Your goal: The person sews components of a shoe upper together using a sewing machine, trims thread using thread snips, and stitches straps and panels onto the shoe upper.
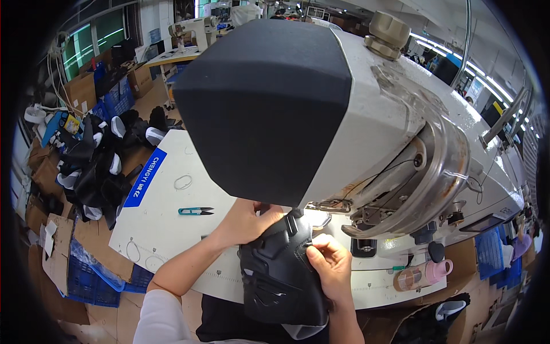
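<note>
A black shoe upper (278, 275) with a strap, a small buckle and raised panels hangs over the front of the white sewing table, below the sewing machine head. My left hand (246, 222) grips its far left edge, thumb on top; the machine's dark cover hides some of the fingertips. On the right side, my right hand (332, 264) pinches the upper's edge between thumb and bent fingers. The lit needle area of the sewing machine (326, 213) is just beyond the upper. Teal thread snips (196, 211) lie on the table left of my left hand.
Black uppers with white linings (94, 166) are heaped at the left. Blue crates (94, 286) and cardboard stand below them. A pink-lidded bottle (421, 276) lies at the table's right. The large machine head (269, 109) overhangs my hands. Loose thread loops (183, 182) lie on the table.
</note>
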Demonstrator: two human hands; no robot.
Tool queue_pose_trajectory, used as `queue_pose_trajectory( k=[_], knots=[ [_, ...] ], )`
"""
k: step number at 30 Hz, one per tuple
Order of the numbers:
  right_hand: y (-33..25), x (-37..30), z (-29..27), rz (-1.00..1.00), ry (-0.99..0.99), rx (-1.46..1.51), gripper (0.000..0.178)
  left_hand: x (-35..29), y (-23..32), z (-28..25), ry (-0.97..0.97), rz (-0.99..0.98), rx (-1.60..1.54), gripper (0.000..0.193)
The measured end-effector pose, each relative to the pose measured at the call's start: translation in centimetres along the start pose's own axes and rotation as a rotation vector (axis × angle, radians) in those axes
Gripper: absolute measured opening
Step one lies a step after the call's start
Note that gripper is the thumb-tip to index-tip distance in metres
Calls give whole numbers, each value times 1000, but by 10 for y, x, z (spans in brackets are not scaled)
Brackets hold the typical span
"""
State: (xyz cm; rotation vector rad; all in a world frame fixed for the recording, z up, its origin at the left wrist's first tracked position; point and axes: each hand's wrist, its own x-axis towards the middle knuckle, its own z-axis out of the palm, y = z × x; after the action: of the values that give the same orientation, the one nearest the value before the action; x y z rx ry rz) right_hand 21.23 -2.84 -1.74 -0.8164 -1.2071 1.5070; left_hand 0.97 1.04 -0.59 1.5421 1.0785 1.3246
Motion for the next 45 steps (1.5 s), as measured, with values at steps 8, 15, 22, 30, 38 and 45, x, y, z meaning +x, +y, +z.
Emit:
queue_pose_trajectory(
  k=[8,15,22,30,38,45],
  knots=[
    [13,6,22,-204,204,-16,11,24,-15,-11,-9,313,338,15],
    [17,8,26,-206,317,-48,20,26,-23,-14,-5,409,379,11],
    [13,8,31,-227,321,-160,32,27,-36,-14,16,372,220,13],
    [22,9,26,-245,347,-174,34,31,-49,-17,-9,330,451,13],
    [18,9,31,-200,381,-134,32,32,-49,-17,-4,316,392,11],
    [24,6,28,-190,404,-84,18,34,-55,-14,7,223,55,9]
  ],
)
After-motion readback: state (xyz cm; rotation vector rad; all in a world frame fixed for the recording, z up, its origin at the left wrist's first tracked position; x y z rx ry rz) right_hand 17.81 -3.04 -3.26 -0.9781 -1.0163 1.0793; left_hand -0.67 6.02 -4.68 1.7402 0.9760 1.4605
